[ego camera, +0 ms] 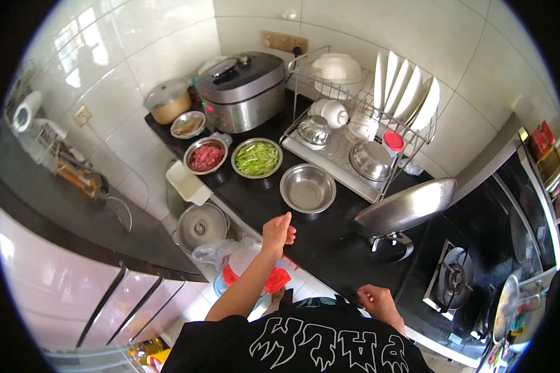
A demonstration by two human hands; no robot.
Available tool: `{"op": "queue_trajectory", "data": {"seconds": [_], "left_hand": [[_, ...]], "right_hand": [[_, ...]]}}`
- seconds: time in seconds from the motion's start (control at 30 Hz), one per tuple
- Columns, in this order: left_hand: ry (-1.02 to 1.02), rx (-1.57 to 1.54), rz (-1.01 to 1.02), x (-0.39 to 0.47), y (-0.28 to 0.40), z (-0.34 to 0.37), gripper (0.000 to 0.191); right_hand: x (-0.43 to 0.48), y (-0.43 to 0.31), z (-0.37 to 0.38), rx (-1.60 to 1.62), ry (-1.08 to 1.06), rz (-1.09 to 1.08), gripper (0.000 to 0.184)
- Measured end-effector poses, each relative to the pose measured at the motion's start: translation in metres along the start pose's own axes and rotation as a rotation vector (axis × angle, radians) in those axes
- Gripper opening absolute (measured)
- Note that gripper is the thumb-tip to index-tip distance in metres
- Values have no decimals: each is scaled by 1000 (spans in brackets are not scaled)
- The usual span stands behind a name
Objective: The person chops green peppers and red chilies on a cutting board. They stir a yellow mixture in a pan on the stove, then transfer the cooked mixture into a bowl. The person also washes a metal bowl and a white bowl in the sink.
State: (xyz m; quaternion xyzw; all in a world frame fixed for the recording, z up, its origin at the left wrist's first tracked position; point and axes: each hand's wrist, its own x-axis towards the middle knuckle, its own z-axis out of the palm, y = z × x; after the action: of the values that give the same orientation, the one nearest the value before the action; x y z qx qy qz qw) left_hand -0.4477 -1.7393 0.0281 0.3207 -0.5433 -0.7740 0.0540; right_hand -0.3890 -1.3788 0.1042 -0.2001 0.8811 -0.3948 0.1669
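My left hand point(278, 233) is over the front edge of the black countertop point(322, 247), just below an empty steel bowl point(308, 188); it holds nothing that I can see. Near the counter's front edge, lower right, my right hand point(375, 300) has its fingers curled, and whether they grip anything is unclear. Left of the empty bowl stand a steel bowl of sliced green vegetable point(256, 158) and one of raw red meat point(206, 157). Behind the meat sits a smaller dish of food point(188, 124) under a clear cover.
A rice cooker point(242, 93) and a lidded pot point(168, 100) stand at the back left. A wire dish rack point(331, 175) holds plates and bowls. At right, a large steel pan point(406, 207) leans tilted near a gas burner point(456, 277). Bags and a lidded pot point(201, 228) are below left.
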Motion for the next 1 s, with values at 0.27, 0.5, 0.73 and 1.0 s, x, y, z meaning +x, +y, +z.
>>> {"op": "queue_trajectory", "data": {"seconds": [0.27,0.5,0.73,1.0], "left_hand": [[-8,11,109,83,0,-8,26],[32,47,124,103,10,-12,11],[81,11,335,104,-20,-58,8],[192,30,493,22,-17,-81,10]], "right_hand": [[27,-45,42,-49,51,121,11],[40,-52,59,-125,14,151,13],[32,-41,68,-135,-5,157,13],[-19,-28,48,-60,74,97,11]]}}
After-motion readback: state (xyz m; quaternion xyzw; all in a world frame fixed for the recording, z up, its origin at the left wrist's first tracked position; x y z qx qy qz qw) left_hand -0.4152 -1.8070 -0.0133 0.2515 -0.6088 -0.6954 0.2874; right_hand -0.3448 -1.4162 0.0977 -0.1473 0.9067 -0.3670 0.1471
